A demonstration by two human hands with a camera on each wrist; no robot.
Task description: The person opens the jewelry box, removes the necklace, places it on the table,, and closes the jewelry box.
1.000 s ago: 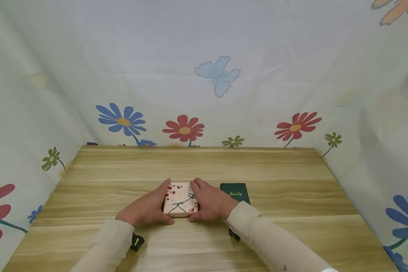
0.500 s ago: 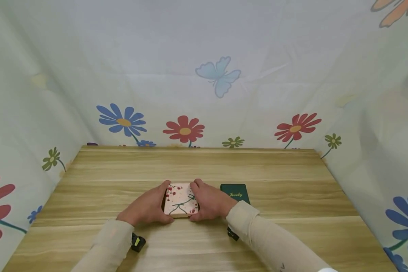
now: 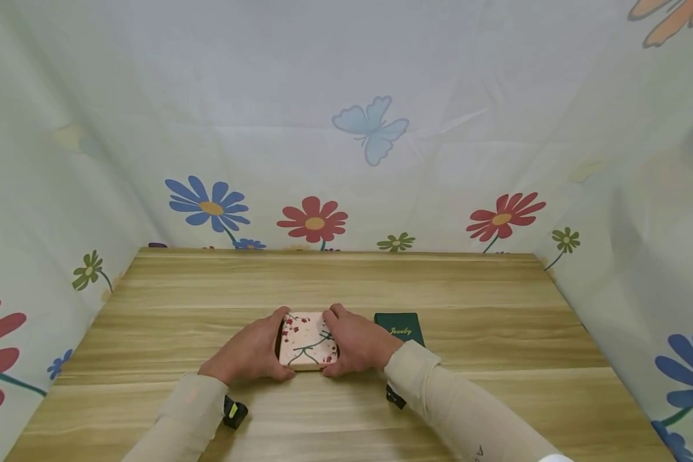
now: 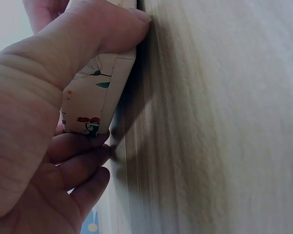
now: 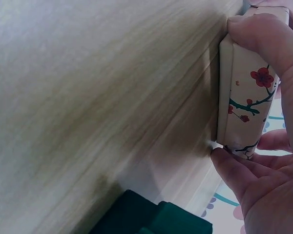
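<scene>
Next to nothing has moved since the earlier frame: box and hands sit almost exactly where they were, and the whole head view is only a hair shifted. Pink box [image 3: 307, 340], blossom print up, looks level, low at the table [image 3: 468, 301]; can't tell from the wrist views whether its underside fully touches. Left hand [image 3: 251, 350] grips it at 9 o'clock, right hand [image 3: 358, 343] at 3 o'clock, both clamped on it, thumbs [image 4: 112, 29] near the 6 o'clock side, fingers [image 5: 234, 170] round toward 12. Hands face each other across the box, not touching in the head view. Green box, "Jewelry" on top [image 3: 401, 324], lies just above 3 o'clock, apart from the pink one, its near part hidden by the right sleeve [image 3: 468, 404]. Step in hand reads as a steady two-handed hold. To do it well: squeeze evenly from 9 and 3, keep fingertips low on the walls, keep the top flat, and go light, since the walls look like card and could dent. Right forearm likely needs care too; dropping it could nudge the green box.
</scene>
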